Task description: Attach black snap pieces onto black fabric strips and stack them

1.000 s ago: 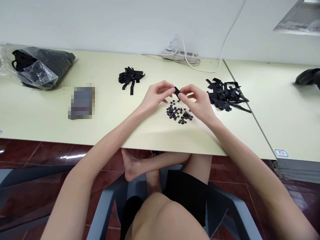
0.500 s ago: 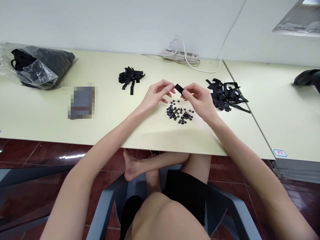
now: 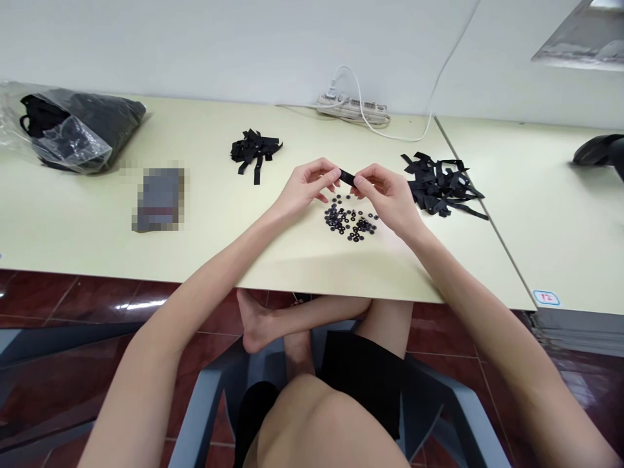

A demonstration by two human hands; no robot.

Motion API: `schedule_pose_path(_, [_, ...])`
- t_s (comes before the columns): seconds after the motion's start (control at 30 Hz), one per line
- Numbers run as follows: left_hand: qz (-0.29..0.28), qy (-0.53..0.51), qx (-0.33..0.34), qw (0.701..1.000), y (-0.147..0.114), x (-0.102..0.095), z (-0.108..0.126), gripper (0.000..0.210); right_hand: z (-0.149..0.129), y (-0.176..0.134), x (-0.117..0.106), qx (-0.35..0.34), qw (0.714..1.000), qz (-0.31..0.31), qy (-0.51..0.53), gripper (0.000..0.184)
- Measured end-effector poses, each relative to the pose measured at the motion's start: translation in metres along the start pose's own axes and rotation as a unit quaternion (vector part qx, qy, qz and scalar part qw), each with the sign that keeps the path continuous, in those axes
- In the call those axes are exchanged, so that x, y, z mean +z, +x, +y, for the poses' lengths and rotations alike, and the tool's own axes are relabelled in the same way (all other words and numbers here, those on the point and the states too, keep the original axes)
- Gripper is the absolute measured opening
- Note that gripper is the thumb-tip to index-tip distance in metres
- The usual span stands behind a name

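A short black fabric strip [image 3: 347,177] is stretched between my two hands above the table. My left hand [image 3: 308,184] pinches its left end between thumb and fingers. At the other end, my right hand [image 3: 387,194] grips the strip the same way. Just below them lies a scatter of small round black snap-like discs [image 3: 348,221], each with a lighter centre. To the right of my right hand spreads a heap of black strips [image 3: 441,185]. A smaller pile of black strips [image 3: 254,151] lies beyond my left hand.
A clear plastic bag of black material [image 3: 88,130] rests at the far left, near a blurred dark flat object [image 3: 160,199]. Against the wall sits a power strip [image 3: 353,109] with a white cable. A seam divides the pale table [image 3: 195,253] on the right.
My left hand has closed on the free left end of the strip, which my right hand alone held before. The strip now lies between both hands.
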State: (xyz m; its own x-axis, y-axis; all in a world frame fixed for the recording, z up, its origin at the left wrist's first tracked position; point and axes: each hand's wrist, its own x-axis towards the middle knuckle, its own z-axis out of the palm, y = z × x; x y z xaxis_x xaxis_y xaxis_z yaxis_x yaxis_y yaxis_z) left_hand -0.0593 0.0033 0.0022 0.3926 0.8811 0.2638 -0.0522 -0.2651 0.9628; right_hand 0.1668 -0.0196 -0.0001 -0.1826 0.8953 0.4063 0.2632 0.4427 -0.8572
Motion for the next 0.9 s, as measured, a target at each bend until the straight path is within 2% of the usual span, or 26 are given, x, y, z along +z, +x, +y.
schedule_pose_path(0.17, [0.032,0.007,-0.006,0.999,0.0014,-0.0015,-0.0006,0.024,0.0032,0.0005,0.0000,0.011,1.000,0.008,0.018,0.058])
schedule_pose_path(0.43, [0.062,0.032,-0.008,0.998,0.0024,-0.0028,-0.0010,0.032,-0.0007,0.0002,0.0001,0.012,1.000,0.012,0.023,0.060])
schedule_pose_path(0.9, [0.056,0.039,-0.015,0.998,0.0017,-0.0023,0.0016,0.037,-0.0008,0.0000,-0.0007,0.004,1.000,0.015,-0.001,0.051])
